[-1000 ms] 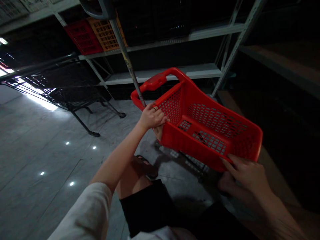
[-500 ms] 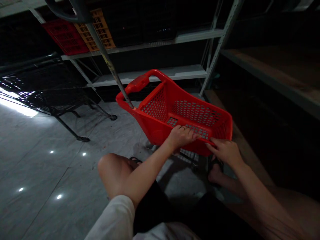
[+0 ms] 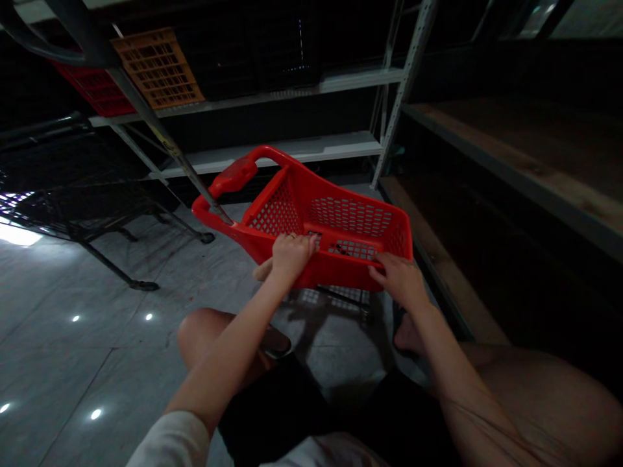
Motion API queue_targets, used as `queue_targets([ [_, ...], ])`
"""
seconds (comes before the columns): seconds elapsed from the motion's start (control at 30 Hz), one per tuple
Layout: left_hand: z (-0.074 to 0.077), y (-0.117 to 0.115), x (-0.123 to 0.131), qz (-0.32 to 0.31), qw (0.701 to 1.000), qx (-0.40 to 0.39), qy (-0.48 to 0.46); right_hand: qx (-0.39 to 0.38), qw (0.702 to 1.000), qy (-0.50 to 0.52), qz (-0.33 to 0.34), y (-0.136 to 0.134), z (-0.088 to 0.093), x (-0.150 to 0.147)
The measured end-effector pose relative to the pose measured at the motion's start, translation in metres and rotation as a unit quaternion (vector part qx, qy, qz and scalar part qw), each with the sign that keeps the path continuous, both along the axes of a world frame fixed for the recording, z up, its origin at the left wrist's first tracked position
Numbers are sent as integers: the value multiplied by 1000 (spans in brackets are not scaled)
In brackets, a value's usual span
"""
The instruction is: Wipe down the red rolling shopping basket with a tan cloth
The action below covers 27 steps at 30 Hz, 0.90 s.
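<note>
Since half a second ago, the left hand has slid along the near rim toward the handle end, leaving a wider stretch of rim between the two hands. The right hand remains near the other end. Both grip the red cart, which stands directly in front of them. The left hand's fingers are curled over the rim; the right's lie over the top edge, thumb on the outer side, in what looks like a lighter hold. A tan piece, too dim to name, sticks out to the left of the left hand, against the cart's side.

Ahead and to the left of the left hand is the red handle, and a metal pole slants down to the cart's corner just beside it. The basket's inside lies just beyond both hands. Well to the left of the left hand, a black metal cart stands on the grey floor. Farther ahead of the hands runs a white shelf, with an orange crate and a red crate on the level above, toward the left. To the right of the right hand is a brown ledge.
</note>
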<state>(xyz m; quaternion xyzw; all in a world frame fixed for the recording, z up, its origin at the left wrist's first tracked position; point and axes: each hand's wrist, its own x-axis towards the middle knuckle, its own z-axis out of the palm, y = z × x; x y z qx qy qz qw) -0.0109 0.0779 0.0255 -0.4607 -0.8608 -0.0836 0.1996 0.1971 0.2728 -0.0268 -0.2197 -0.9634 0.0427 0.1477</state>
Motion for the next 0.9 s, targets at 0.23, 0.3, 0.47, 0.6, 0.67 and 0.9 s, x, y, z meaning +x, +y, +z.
queue_targets([
  [0.23,4,68,73,20,967,17,-252,-88,972,203,81,-66,3,-15],
  [0.3,11,74,73,-4,938,76,-337,-70,974,207,63,-84,0,-23],
  [0.47,25,52,48,-58,936,31,-346,-41,978,204,14,-74,-6,-22],
  [0.6,38,10,18,-71,967,-173,-174,-29,978,206,-2,-25,-16,16],
  [0.67,39,-4,10,-113,956,-248,-105,-37,962,263,-59,-9,-24,33],
  [0.9,24,-13,13,-152,957,-246,17,-87,928,360,37,-58,-29,-1],
])
